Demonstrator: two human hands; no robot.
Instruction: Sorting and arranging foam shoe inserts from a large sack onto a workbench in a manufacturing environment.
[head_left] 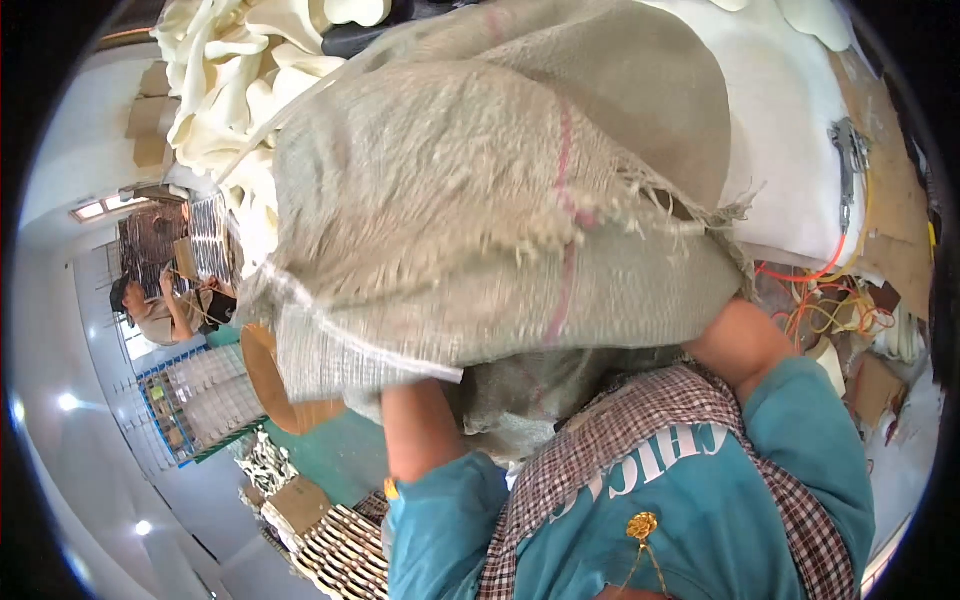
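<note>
A large grey-beige woven sack (430, 200) with pink stripes and a frayed open edge is spread in front of me, held up off the surface. My left forearm (418, 430) reaches up beneath its lower left edge, beside a white seam strip. My right forearm (740, 345) goes under its lower right corner. Both my hands are covered by the sack, so their fingers do not show. More dark woven cloth (540, 385) hangs below the sack, close to my checked apron (640, 410).
Cream-coloured curved pieces (225, 100) are heaped at the far left. To the right lies a white covered surface (780, 130) with an air gun (848, 165) and orange hose (825, 268). Tangled cords (840, 305) sit below it. A person (160, 315) works at the left.
</note>
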